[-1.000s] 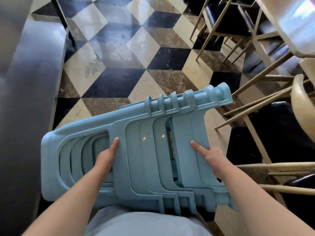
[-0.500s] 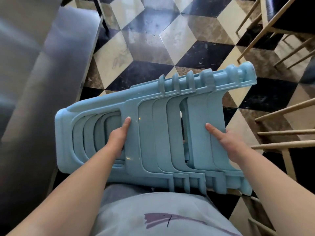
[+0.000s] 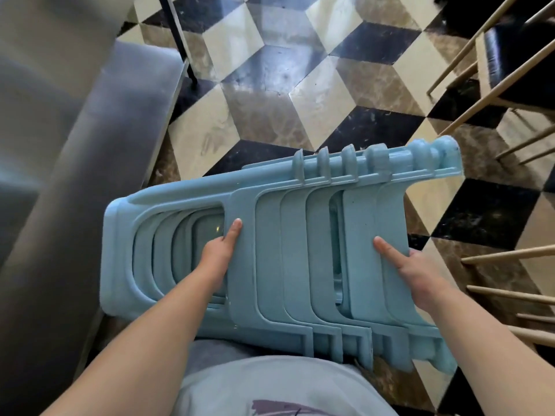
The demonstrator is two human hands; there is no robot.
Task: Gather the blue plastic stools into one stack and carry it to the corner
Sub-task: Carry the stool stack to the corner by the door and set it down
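Carried further along the tiled floor (image 3: 279, 94), the nested stack of light-blue plastic stools (image 3: 279, 253) lies sideways at waist height; left hand (image 3: 217, 256) and right hand (image 3: 417, 274) grip its legs.

A nested stack of pale blue plastic stools (image 3: 300, 250) lies sideways, held off the floor, legs pointing right.

A: Floor (image 3: 261, 121): glossy cube-pattern tiles, black, cream, brown. Beyond the grip, 1 thin black metal leg (image 3: 177, 37).

B: Right of the grip, wooden chair legs (image 3: 510, 253); left, a blurred grey surface (image 3: 60, 145).
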